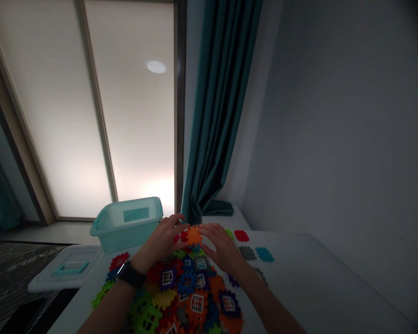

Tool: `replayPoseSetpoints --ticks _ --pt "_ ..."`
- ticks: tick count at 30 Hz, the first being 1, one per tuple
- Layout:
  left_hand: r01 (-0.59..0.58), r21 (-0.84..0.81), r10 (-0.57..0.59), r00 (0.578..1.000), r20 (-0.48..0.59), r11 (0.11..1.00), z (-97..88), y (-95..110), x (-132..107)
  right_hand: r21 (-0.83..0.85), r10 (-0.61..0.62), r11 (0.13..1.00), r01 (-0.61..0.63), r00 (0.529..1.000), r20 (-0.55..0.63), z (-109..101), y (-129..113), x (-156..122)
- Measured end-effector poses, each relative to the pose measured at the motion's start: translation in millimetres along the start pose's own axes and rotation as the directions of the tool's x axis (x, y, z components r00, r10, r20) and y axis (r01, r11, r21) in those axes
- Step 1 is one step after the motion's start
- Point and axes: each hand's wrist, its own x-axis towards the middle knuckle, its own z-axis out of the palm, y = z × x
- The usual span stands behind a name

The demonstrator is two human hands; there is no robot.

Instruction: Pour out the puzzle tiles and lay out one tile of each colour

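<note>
My left hand (162, 241) and my right hand (221, 248) meet over an orange interlocking tile (194, 235), and the fingers of both pinch its edges. The tile stands at the top of a pile of coloured plastic interlocking tiles (188, 297), some with white window frames, spread on a white table (316, 287). A dark watch sits on my left wrist (130, 273). A red tile (181, 236) shows just left of the orange one, under my left fingers.
A pale teal plastic bin (127, 222) stands at the table's far left, and its lid (68, 269) lies beside it. Loose red (241, 235), grey (247, 253) and blue (264, 254) tiles lie right of my hands. A teal curtain (216, 116) hangs behind.
</note>
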Motion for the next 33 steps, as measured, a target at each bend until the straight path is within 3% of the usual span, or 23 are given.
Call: replayPoseSetpoints --ticks 7,19,21,24,26,28,31,33 --pt "0.008 -0.024 -0.007 1.000 0.028 1.000 -4.5 2.6 1.7 -0.016 0.011 1.000 -0.011 1.000 0.004 -0.7 -3.3 -0.1" --pt "0.144 -0.394 -0.120 0.989 0.085 0.908 -2.3 2.9 0.5 -0.085 -0.117 0.990 0.108 0.988 -0.100 -1.8 -9.9 -1.5" --pt "0.164 -0.429 -0.138 0.986 0.092 0.888 -5.4 5.5 1.6 -0.021 -0.053 0.998 0.051 0.991 -0.125 -0.6 -11.6 -0.5" --pt "0.157 -0.441 -0.154 0.987 0.043 0.884 -7.1 7.8 3.5 0.157 0.182 0.976 -0.152 0.963 -0.199 2.4 -17.2 4.2" --pt "0.137 -0.392 -0.168 0.985 -0.046 0.910 -4.8 7.7 3.8 0.332 0.401 0.888 -0.319 0.890 -0.218 4.9 -23.4 9.0" --pt "0.126 -0.297 -0.176 0.973 -0.150 0.946 -0.7 6.9 3.0 0.528 0.583 0.731 -0.433 0.798 -0.153 7.6 -30.6 14.0" --pt "0.122 -0.156 -0.156 0.961 -0.229 0.980 4.7 5.9 1.0 0.744 0.707 0.470 -0.474 0.707 0.004 11.4 -40.4 19.3" --pt "0.119 -0.102 -0.140 0.961 -0.240 0.988 6.2 5.9 0.0 0.805 0.748 0.355 -0.475 0.661 0.060 13.6 -44.8 20.8"
